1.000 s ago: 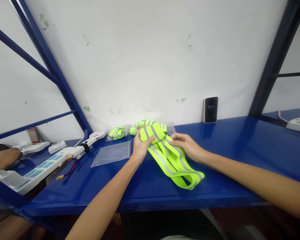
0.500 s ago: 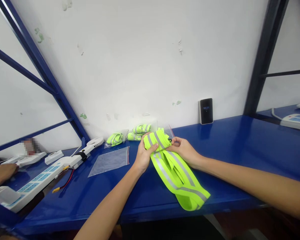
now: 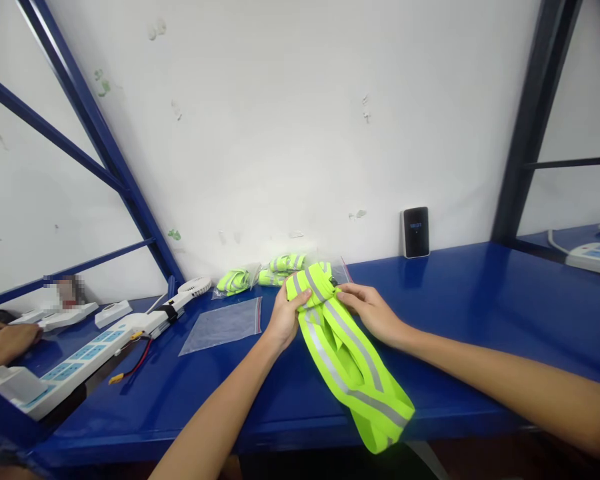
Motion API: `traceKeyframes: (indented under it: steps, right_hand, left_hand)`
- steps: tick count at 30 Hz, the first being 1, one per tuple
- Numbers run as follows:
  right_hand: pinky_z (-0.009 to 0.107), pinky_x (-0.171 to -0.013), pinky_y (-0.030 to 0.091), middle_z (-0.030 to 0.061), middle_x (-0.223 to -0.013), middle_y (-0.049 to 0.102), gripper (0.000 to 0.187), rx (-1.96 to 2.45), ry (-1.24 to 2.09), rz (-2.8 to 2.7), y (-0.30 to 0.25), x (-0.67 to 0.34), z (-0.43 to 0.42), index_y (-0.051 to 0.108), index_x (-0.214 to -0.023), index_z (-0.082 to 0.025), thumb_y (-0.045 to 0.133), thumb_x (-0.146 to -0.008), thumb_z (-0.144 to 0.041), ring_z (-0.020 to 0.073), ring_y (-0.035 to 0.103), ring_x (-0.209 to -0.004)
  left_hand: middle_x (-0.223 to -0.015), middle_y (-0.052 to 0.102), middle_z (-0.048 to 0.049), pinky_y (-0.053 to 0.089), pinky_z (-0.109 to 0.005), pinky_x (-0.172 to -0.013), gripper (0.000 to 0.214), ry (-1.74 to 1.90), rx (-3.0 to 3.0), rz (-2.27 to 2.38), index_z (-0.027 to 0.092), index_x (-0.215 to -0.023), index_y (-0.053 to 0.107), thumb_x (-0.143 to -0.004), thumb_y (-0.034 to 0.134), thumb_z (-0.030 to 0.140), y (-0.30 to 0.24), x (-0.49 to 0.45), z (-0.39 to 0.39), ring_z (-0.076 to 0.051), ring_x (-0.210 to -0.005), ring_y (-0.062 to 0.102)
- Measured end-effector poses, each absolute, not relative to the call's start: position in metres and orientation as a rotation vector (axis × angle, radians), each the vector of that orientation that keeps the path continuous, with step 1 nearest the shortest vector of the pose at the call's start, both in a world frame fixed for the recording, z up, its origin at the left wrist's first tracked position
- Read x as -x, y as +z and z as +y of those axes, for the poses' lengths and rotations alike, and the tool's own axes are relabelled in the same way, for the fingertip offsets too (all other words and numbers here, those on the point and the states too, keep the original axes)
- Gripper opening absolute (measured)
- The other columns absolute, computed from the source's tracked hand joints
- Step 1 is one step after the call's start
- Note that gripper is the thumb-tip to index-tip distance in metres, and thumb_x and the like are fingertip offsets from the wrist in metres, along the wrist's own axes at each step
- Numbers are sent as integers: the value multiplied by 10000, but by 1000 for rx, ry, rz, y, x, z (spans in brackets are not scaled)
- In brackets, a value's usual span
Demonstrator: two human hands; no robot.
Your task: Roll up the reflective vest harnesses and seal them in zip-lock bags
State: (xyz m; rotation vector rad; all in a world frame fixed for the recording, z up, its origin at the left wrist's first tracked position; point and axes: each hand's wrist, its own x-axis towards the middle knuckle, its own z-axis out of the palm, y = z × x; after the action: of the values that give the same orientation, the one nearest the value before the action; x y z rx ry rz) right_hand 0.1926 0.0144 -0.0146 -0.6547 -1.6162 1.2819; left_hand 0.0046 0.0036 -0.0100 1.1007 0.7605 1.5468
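Observation:
A fluorescent yellow safety vest [image 3: 347, 360] with grey reflective stripes lies in long loose bands on the blue metal table [image 3: 430, 300]. My left hand [image 3: 285, 317] and my right hand [image 3: 370, 312] grip its gathered upper end from either side. Its lower loop hangs over the table's front edge. Behind my hands are several folded yellow vests in plastic bags, including one [image 3: 233, 282] and another [image 3: 286, 263]. A flat transparent zip bag [image 3: 221, 326] lies just left of my left hand, not touching it.
At the left, a co-worker's hand [image 3: 7, 343] rests near a white power strip [image 3: 75, 363], with a small white fan [image 3: 195, 287] and red-black wires [image 3: 135, 360] nearby. A black digital device [image 3: 415, 232] stands against the white wall. Blue steel uprights frame the table.
The vest's lower loop has swung toward me and now hangs past the table's front edge. My hands have drawn slightly apart on the gathered end. The view has shifted slightly.

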Motion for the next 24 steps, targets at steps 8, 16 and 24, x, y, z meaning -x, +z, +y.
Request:
traceKeyframes:
  steps: [8,16,24]
  right_hand:
    - [274,-573,416,-8,-677,645,320,739,1332,-1567,-20,-191,19,584,-762,-188,720,-727,-475,155,570,-594]
    - [275,-547,422,-5,-649,642,342,795,1350,-1552,-22,-191,20,567,-728,-189,745,-696,-479,156,575,-566]
    - [336,-699,521,22,-839,711,460,794,1538,-1476,-17,-189,15,595,-1103,-197,743,-729,-419,225,682,-783]
  left_hand:
    - [-1033,685,-45,499,-324,-848,656,1513,-1225,779,212,-1225,535,-642,825,291,-15,-1,6,-194,-902,659]
    - [-1017,673,-43,498,-306,-821,605,1492,-1331,804,198,-1173,551,-641,822,300,-18,1,12,-189,-887,646]
    - [-1004,672,-29,488,-286,-809,610,1604,-1381,917,204,-1157,550,-625,826,320,-13,10,11,-179,-877,635]
